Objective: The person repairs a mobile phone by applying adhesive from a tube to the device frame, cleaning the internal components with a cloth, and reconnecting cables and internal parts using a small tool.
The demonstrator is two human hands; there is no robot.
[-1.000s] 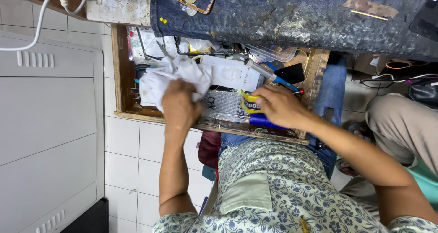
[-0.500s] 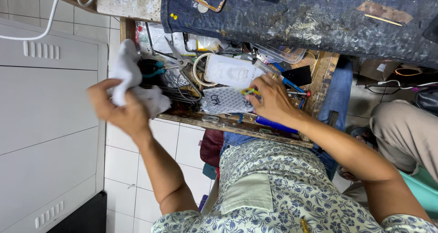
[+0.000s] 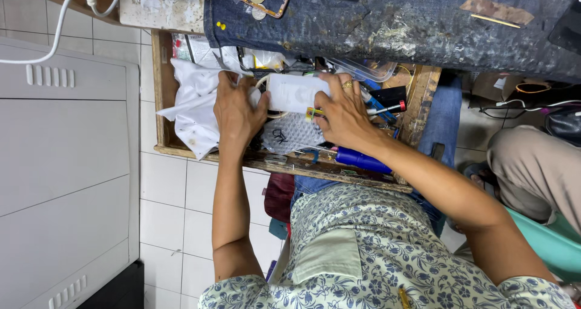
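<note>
Both hands clasp a white rectangular box (image 3: 296, 92) inside the open wooden drawer (image 3: 158, 103): the left hand (image 3: 237, 112) at its near end, the right hand (image 3: 342, 112) over its far end. White cloth (image 3: 190, 112) lies bunched just left; a bubble-wrap pouch (image 3: 290, 133) sits beneath, a blue tube (image 3: 361, 160) nearby.

My hands (image 3: 239, 109) hid part of the white box (image 3: 296, 93); clutter beneath in the drawer (image 3: 158, 103) was unreadable.

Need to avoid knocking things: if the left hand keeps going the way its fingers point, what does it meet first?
The left hand points up the drawer; it would likely meet the white cloth at its fingertips first, though depth is unclear.
</note>
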